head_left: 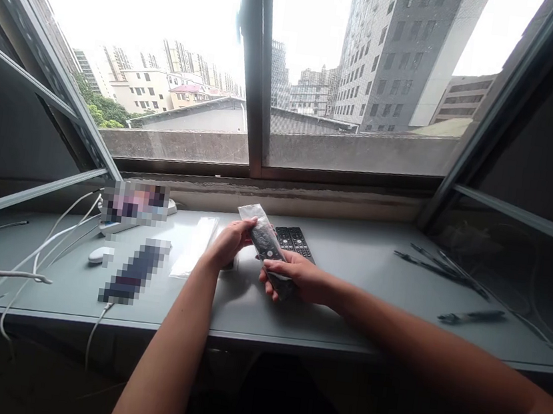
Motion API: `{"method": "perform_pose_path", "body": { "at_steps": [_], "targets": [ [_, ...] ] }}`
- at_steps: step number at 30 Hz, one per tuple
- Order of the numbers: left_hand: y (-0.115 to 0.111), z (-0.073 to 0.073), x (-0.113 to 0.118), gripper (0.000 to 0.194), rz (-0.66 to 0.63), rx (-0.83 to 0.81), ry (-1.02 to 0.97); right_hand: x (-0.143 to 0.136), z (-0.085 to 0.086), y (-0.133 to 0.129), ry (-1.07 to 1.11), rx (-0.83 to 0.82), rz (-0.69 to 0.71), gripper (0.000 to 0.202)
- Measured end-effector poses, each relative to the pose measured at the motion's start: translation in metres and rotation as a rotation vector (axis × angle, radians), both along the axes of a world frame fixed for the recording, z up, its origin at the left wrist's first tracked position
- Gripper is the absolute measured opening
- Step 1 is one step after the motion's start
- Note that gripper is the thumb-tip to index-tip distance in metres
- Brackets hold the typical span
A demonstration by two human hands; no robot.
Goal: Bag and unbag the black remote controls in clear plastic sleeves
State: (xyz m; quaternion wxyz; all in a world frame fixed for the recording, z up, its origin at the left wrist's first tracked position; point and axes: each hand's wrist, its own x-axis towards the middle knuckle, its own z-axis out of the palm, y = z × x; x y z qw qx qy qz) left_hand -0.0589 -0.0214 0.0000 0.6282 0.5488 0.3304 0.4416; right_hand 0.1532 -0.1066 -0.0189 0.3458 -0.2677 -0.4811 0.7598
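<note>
A dark remote control point(270, 250) in a clear plastic sleeve is held up tilted over the desk. My left hand point(233, 238) pinches the sleeve near its upper end. Lower down, my right hand point(296, 273) wraps its fingers around the remote and sleeve. Behind them lie black remote controls point(297, 240) with many buttons, side by side on the desk and partly hidden by my right hand. Left of my left hand is a stack of clear plastic sleeves point(195, 247). A small dark item beneath my left hand is mostly covered.
The grey desk point(366, 251) runs along a window. At left are a power strip point(134, 216), white cables point(44, 246), a white rounded item point(99, 254) and a blurred-out dark device point(134, 273). Several pens or thin tools point(440, 267) lie at right, near a metal frame.
</note>
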Motion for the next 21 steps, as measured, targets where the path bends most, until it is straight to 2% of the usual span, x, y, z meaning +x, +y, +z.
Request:
{"method": "perform_pose_path", "body": {
  "at_steps": [6, 10, 15, 16, 18, 21],
  "targets": [
    [0.0070, -0.0027, 0.0002, 0.051, 0.166, 0.050, -0.126, 0.0003, 0.0035, -0.0015, -0.006, 0.016, 0.004, 0.047],
    [0.0073, -0.0033, 0.0015, 0.052, 0.283, 0.069, -0.064, 0.0001, 0.0040, -0.0012, 0.015, 0.019, -0.012, 0.045],
    [0.0009, -0.0046, 0.0050, 0.050, 0.059, 0.025, 0.041, 0.0001, -0.0005, 0.0020, 0.033, -0.001, -0.020, 0.041],
    [0.0004, -0.0043, 0.0054, 0.049, 0.054, 0.034, 0.027, 0.0000, -0.0013, 0.0024, 0.038, 0.000, -0.011, 0.042],
    [0.0016, -0.0027, 0.0055, 0.048, 0.125, 0.068, -0.050, -0.0003, -0.0020, 0.0026, 0.045, 0.005, 0.010, 0.043],
    [0.0086, 0.0000, 0.0024, 0.043, 0.338, 0.100, -0.224, 0.0000, -0.0017, 0.0023, 0.036, 0.012, 0.028, 0.043]
  ]
}}
